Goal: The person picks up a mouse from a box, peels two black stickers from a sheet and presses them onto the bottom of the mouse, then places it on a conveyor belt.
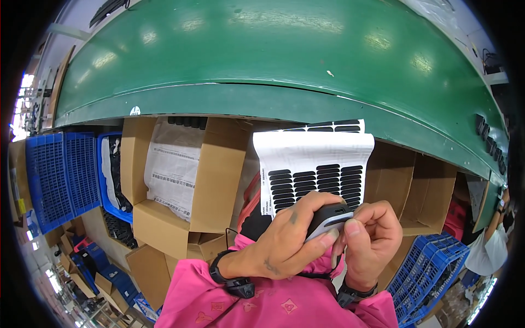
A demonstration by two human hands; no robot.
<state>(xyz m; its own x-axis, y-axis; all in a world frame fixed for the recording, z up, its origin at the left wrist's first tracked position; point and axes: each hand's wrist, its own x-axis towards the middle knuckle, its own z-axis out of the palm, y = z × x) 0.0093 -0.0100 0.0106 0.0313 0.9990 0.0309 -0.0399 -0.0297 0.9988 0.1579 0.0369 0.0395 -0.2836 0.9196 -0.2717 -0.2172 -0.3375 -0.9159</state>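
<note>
Workshop clutter rings the scene, and a long green counter (273,54) fills its far side, with a few small black parts (486,139) at the right end. Nearer, a blue crate (63,180) stands at far left and another blue crate (429,273) at right. Between them, along the counter's near edge, are an open cardboard box (223,175) lined with white wrapping (172,169) and an open cardboard box (437,188) to the right. A white sheet (314,148) with four columns of black stickers (328,188) reaches from the counter's edge toward the person, a second sheet showing beyond it. The columns begin at uneven heights, which suggests that some stickers are used and many are left. Just nearer than the sheet, the left hand (287,235) grips a small black-and-grey device (328,220), thumb along its pale side; the right hand (374,238) has thumb and forefinger drawn together at the device's right end. Handling of this piece looks unfinished, though whether a sticker is on it cannot be told. Fingers cover much of the device, anything pinched at the right fingertips is too small to make out, the lower stickers disappear behind the hands, and the fisheye rim cuts off the surroundings.
</note>
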